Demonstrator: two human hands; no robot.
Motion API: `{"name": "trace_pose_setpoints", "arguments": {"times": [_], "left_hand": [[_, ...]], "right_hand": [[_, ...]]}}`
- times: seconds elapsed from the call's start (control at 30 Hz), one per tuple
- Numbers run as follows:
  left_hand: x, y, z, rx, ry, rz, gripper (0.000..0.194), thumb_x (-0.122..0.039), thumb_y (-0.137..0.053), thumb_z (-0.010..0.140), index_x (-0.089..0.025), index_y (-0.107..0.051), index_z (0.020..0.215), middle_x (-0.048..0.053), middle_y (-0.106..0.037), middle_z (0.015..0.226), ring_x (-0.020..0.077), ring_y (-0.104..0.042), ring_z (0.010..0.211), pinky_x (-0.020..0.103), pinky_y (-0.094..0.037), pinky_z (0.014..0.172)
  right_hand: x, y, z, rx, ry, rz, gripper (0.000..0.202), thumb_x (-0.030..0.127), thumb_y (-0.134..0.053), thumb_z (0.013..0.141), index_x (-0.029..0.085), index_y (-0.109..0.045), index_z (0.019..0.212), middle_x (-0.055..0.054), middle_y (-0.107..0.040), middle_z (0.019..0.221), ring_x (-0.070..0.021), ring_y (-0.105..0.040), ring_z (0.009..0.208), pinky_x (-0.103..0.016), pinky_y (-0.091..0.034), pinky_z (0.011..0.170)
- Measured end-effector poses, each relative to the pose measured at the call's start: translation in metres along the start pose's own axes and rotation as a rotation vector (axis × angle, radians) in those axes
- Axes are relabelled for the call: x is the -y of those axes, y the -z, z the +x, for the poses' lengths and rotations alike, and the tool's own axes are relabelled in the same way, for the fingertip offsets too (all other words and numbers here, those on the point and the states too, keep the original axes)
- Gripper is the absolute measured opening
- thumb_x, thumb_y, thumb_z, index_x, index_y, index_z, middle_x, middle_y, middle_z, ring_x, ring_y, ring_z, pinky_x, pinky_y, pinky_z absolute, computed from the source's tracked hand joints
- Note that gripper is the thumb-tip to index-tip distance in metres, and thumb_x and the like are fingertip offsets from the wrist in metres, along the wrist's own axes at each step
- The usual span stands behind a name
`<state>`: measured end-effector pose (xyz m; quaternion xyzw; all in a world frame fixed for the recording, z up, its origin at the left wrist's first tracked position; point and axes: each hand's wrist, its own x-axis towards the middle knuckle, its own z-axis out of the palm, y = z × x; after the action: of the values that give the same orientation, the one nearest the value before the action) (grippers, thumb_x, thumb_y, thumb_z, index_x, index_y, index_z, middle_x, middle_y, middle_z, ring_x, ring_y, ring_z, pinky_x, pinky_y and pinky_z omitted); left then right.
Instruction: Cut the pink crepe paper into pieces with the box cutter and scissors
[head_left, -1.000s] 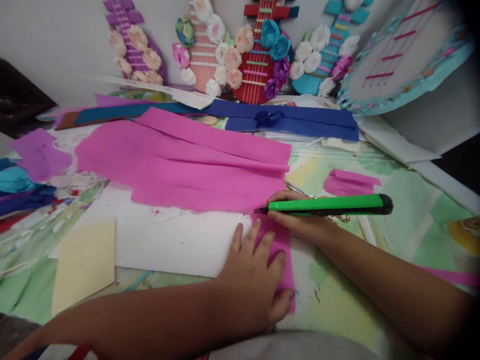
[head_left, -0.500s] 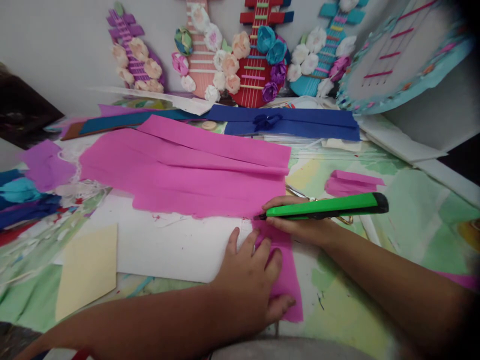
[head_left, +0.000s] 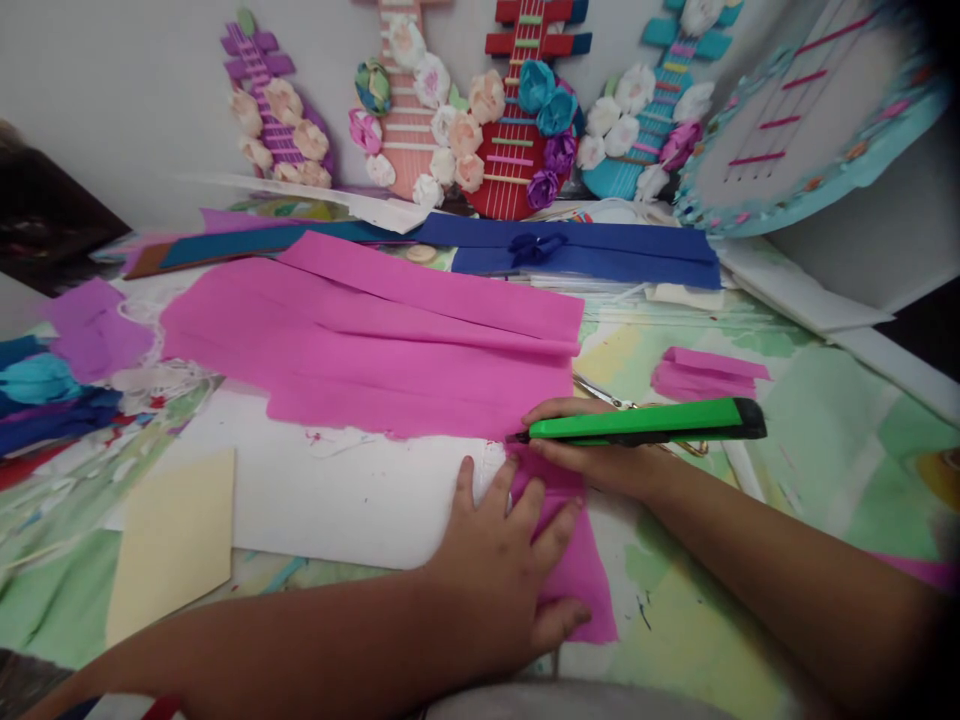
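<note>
My right hand [head_left: 566,435] is closed round a green utility knife [head_left: 637,422] with a black end. Its dark tip points left, at the lower edge of a large pink crepe paper sheet [head_left: 420,380]. My left hand [head_left: 506,565] lies flat with fingers spread, partly on a white board [head_left: 345,500] and partly on a pink strip [head_left: 592,590]. That strip runs from the knife tip down past my left fingers toward me. Behind my right hand, scissors [head_left: 596,388] show in part, the rest covered by the hand and knife.
Flower-decorated paper guitars [head_left: 510,150] lean on the wall at the back. Blue crepe paper [head_left: 637,255] lies before them. A small pink piece [head_left: 709,373] is at right, a cream paper [head_left: 176,540] at left, with coloured scraps [head_left: 45,400] beyond.
The back end of the utility knife has dipped slightly. My left index finger has stretched out a little, and the lower end of the pink strip has shifted slightly right.
</note>
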<state>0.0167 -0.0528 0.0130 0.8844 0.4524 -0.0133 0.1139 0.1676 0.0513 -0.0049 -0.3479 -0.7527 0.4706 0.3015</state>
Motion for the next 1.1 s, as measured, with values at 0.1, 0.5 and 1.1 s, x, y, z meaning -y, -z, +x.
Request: {"name": "trace_pose_setpoints", "arguments": {"times": [0.1,0.5,1.1], "left_hand": [[0.001,-0.001,0.000,0.008,0.007,0.005,0.068,-0.063,-0.023,0.077,-0.021,-0.027,0.131,0.015,-0.039,0.129,0.0394,-0.022,0.120,0.068,-0.006,0.087],[0.001,0.010,-0.007,-0.038,-0.010,-0.022,0.066,-0.067,-0.028,0.072,-0.019,-0.051,0.111,0.018,-0.032,0.132,0.0411,-0.014,0.123,0.068,-0.005,0.088],[0.001,-0.002,-0.006,-0.058,-0.033,0.024,0.078,-0.066,-0.022,0.074,-0.011,-0.033,0.128,0.019,-0.040,0.127,0.0389,-0.027,0.118,0.063,-0.010,0.092]], "right_hand": [[0.000,0.001,0.000,0.012,-0.015,0.013,0.021,0.027,-0.060,0.069,0.025,-0.062,0.089,-0.002,-0.064,0.088,-0.0150,-0.059,0.080,-0.028,-0.048,0.073],[0.005,0.002,-0.004,-0.211,-0.107,0.078,0.025,0.032,-0.062,0.067,0.027,-0.060,0.092,-0.002,-0.060,0.094,-0.0163,-0.057,0.088,-0.030,-0.046,0.079],[0.009,0.000,0.000,-0.077,0.022,0.001,0.022,0.028,-0.061,0.068,0.025,-0.062,0.089,-0.002,-0.063,0.089,-0.0157,-0.059,0.082,-0.029,-0.047,0.076]]}}
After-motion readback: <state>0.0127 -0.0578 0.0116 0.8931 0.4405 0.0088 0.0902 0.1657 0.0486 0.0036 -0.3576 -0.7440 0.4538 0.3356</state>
